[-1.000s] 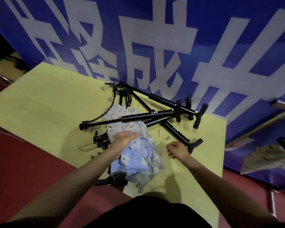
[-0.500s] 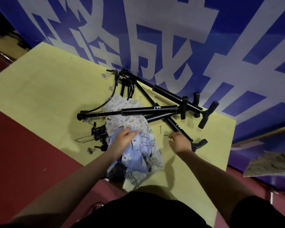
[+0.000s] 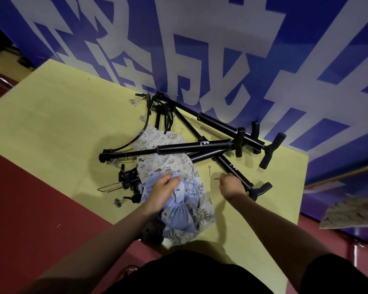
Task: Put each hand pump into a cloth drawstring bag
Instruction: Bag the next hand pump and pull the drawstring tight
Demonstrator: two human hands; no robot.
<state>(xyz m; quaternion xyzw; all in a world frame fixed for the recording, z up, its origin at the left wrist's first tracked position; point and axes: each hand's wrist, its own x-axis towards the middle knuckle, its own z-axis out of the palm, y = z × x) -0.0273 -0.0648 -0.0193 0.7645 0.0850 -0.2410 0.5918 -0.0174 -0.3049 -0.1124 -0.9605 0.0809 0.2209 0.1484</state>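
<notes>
Where table (image 3: 51,115) ends, perhaps bag (image 3: 179,213) overhanging.

Large white Chinese characters run across the blue banner (image 3: 200,49) behind the desk's far edge, with 成 readable near its middle; a small white logo on one hand pump (image 3: 191,147) is too small to read

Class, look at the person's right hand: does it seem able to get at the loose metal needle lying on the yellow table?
Probably yes. The needle lies on bare table just beyond the right hand, nothing covering it. However, that hand's fingers seem already curled around a small metal piece.
</notes>
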